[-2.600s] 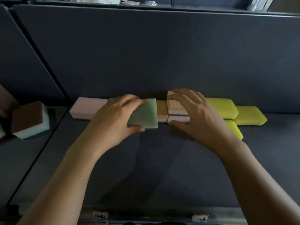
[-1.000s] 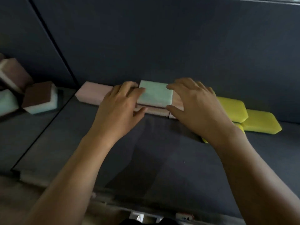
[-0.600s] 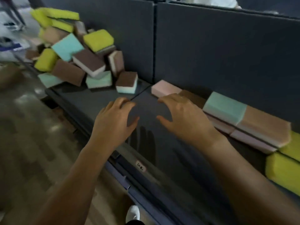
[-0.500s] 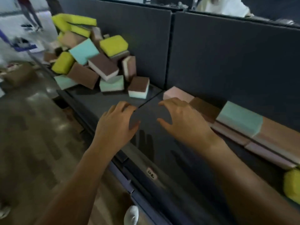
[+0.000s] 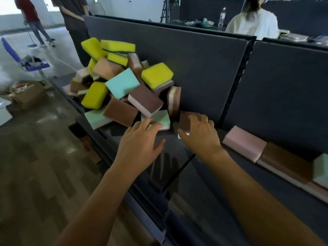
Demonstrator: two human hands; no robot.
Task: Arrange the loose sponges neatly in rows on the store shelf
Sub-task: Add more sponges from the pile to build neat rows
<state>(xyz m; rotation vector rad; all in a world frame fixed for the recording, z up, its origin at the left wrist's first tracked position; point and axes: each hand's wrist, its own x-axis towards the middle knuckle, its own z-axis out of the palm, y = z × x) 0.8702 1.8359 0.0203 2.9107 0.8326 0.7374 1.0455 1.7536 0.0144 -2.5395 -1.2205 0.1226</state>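
Note:
A loose pile of sponges (image 5: 122,84), yellow, teal, brown and pink, lies heaped on the left section of the dark shelf (image 5: 204,183). My left hand (image 5: 140,142) reaches into the pile's near edge, its fingertips touching a pale green sponge (image 5: 162,118). My right hand (image 5: 200,134) rests on a brown-topped sponge (image 5: 186,118), fingers on its top and thumb at its front side. Along the back panel on the right stands the tidy row: a pink sponge (image 5: 244,142), a brown sponge (image 5: 285,162) and a green sponge (image 5: 321,168) on top.
The shelf's front rail (image 5: 142,190) runs diagonally below my arms. On the wooden floor at left stand a cardboard box (image 5: 26,96) and a blue chair (image 5: 30,59). People stand at the far left, and one sits behind the back panel (image 5: 204,64).
My left hand set the green sponge on the row and both hands let go. The view swung left and both hands moved to the loose pile, now touching sponges at its near edge.

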